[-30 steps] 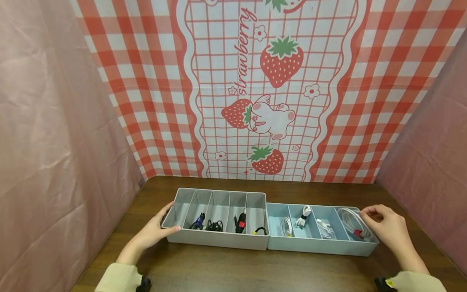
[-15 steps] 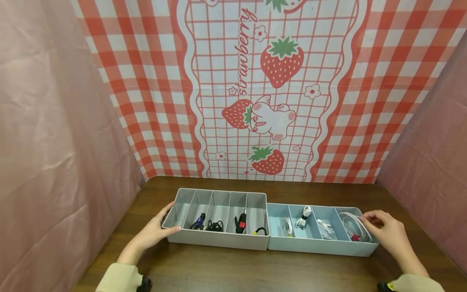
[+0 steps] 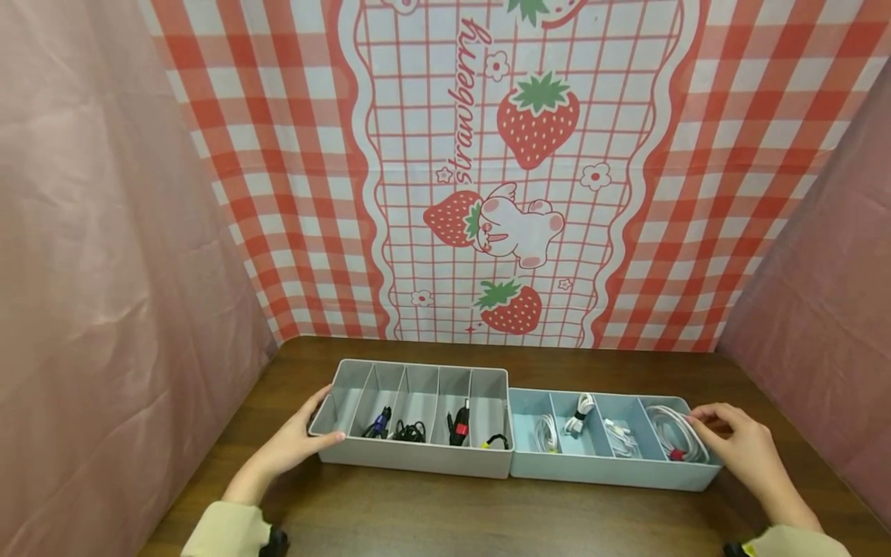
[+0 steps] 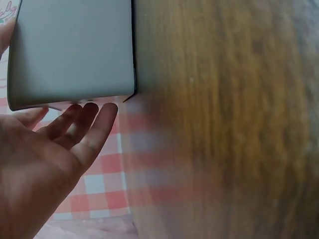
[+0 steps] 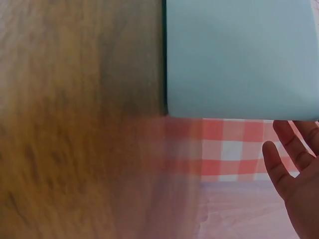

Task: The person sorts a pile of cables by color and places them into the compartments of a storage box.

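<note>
A grey divided box (image 3: pixel 418 459) lies on the table, with bundled dark cables (image 3: pixel 408 431) in its compartments. My left hand (image 3: pixel 287 449) holds its left end, thumb at the front rim and fingers against the end wall. A light blue divided box (image 3: pixel 616 472) meets its right end and holds white cables (image 3: pixel 579 414). In its rightmost compartment lies a coiled white cable (image 3: pixel 675 433) with a red tie. My right hand (image 3: pixel 745 449) is at that box's right end, thumb and forefinger at the rim beside the coil. Whether they pinch the coil or the rim is unclear. Its lower fingers (image 5: pixel 284 164) are loosely extended.
Brown wooden table (image 3: pixel 487 518) shows in front of the boxes and behind them. A red checked strawberry cloth (image 3: pixel 480 155) hangs at the back. Pink drapes (image 3: pixel 104 271) close off both sides.
The coiled white cable has settled lower and flatter in the rightmost blue compartment. My right hand has dropped slightly with it. My left hand keeps its place on the grey box.
</note>
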`<control>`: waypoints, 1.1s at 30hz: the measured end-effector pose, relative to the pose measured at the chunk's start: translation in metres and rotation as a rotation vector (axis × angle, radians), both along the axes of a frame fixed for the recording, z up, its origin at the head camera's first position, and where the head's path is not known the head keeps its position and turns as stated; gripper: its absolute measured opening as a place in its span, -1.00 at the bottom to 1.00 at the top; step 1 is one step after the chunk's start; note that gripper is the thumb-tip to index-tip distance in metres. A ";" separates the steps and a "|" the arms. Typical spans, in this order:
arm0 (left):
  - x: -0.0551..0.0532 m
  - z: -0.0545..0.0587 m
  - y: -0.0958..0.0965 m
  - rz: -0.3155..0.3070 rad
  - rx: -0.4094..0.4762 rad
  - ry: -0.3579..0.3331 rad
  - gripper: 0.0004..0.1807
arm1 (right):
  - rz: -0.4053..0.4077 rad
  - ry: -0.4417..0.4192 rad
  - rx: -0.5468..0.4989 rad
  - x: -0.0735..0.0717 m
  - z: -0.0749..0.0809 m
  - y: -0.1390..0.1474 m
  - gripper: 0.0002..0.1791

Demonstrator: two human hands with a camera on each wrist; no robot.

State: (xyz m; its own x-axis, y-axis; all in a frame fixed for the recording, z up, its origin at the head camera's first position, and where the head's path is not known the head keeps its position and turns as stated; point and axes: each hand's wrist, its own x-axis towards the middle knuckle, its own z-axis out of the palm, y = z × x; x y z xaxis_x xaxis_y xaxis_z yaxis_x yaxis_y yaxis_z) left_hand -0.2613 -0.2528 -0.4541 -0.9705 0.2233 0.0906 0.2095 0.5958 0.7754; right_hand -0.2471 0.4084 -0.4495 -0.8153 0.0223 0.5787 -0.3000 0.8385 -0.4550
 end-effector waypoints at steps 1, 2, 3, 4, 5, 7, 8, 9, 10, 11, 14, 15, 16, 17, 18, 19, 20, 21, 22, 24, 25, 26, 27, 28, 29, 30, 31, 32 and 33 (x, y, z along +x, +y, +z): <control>0.000 0.001 0.000 0.000 -0.005 -0.002 -0.02 | -0.001 -0.003 0.003 0.000 0.001 0.000 -0.89; 0.000 0.001 0.001 0.002 -0.005 -0.005 -0.02 | -0.004 -0.008 0.005 0.001 0.002 -0.001 -0.89; 0.000 0.002 0.001 0.003 -0.011 -0.008 -0.02 | -0.007 -0.012 0.007 0.001 0.004 -0.001 -0.90; 0.000 0.002 0.002 0.007 -0.020 -0.009 -0.01 | -0.010 -0.011 0.008 0.002 0.006 -0.002 -0.90; 0.000 0.004 0.002 0.007 -0.032 -0.009 0.00 | -0.012 -0.008 0.009 0.003 0.008 -0.003 -0.90; 0.000 0.007 0.002 0.007 -0.043 -0.001 0.02 | -0.018 0.004 0.015 0.005 0.013 -0.005 -0.90; 0.000 0.009 0.002 0.008 -0.045 0.010 0.02 | -0.023 0.015 0.016 0.005 0.016 -0.007 -0.90; 0.001 0.011 0.003 0.012 -0.063 0.031 0.03 | -0.026 0.028 0.018 0.006 0.020 -0.008 -0.90; 0.001 0.014 0.003 0.018 -0.079 0.055 0.03 | -0.032 0.035 0.020 0.007 0.024 -0.009 -0.90; 0.002 0.017 0.004 0.022 -0.093 0.083 0.02 | -0.035 0.040 0.020 0.008 0.028 -0.010 -0.90; 0.005 0.028 0.008 0.047 -0.151 0.180 -0.03 | -0.043 0.042 0.020 0.011 0.042 -0.015 -0.89; 0.006 0.033 0.010 0.059 -0.172 0.206 -0.05 | -0.042 0.037 0.019 0.013 0.047 -0.017 -0.89; 0.008 0.038 0.013 0.065 -0.181 0.225 -0.06 | -0.043 0.037 0.020 0.014 0.051 -0.020 -0.89; 0.009 0.043 0.015 0.071 -0.189 0.244 -0.08 | -0.039 0.043 0.023 0.016 0.056 -0.023 -0.88; 0.011 0.048 0.018 0.075 -0.195 0.256 -0.10 | -0.036 0.051 0.027 0.018 0.060 -0.027 -0.88; 0.014 0.053 0.021 0.078 -0.200 0.265 -0.12 | -0.032 0.060 0.032 0.020 0.064 -0.032 -0.88; 0.016 0.058 0.025 0.079 -0.203 0.279 -0.14 | -0.030 0.070 0.033 0.023 0.069 -0.037 -0.88; 0.019 0.062 0.029 0.079 -0.207 0.291 -0.16 | -0.026 0.078 0.037 0.025 0.073 -0.043 -0.87; 0.022 0.067 0.033 0.079 -0.210 0.303 -0.17 | -0.024 0.087 0.041 0.028 0.077 -0.048 -0.86; 0.027 0.076 0.042 0.077 -0.219 0.325 -0.20 | -0.011 0.095 0.042 0.033 0.085 -0.059 -0.86; 0.030 0.079 0.046 0.078 -0.224 0.337 -0.21 | -0.009 0.101 0.044 0.036 0.088 -0.064 -0.85; 0.032 0.082 0.050 0.081 -0.229 0.353 -0.22 | -0.006 0.110 0.046 0.038 0.091 -0.069 -0.84; 0.035 0.084 0.055 0.084 -0.234 0.364 -0.22 | -0.003 0.120 0.050 0.040 0.093 -0.074 -0.84; 0.038 0.087 0.059 0.087 -0.240 0.376 -0.22 | 0.001 0.131 0.051 0.043 0.095 -0.078 -0.83; 0.040 0.088 0.063 0.090 -0.247 0.395 -0.23 | 0.007 0.145 0.054 0.046 0.097 -0.082 -0.81; 0.043 0.089 0.068 0.094 -0.256 0.413 -0.23 | 0.007 0.156 0.060 0.048 0.098 -0.087 -0.80; 0.046 0.090 0.072 0.099 -0.263 0.429 -0.23 | 0.008 0.164 0.063 0.051 0.099 -0.091 -0.78; 0.049 0.090 0.077 0.105 -0.272 0.449 -0.22 | 0.011 0.165 0.065 0.054 0.100 -0.096 -0.76; 0.052 0.091 0.082 0.111 -0.279 0.466 -0.22 | 0.015 0.160 0.065 0.057 0.101 -0.100 -0.73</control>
State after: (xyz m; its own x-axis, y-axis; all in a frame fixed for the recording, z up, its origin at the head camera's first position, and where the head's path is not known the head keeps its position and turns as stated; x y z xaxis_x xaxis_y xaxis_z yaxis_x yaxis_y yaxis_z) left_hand -0.2093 -0.1704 -0.3631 -0.8612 0.1988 0.4678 0.4164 0.8037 0.4251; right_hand -0.1899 0.3082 -0.3480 -0.7127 -0.0306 0.7008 -0.3765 0.8596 -0.3454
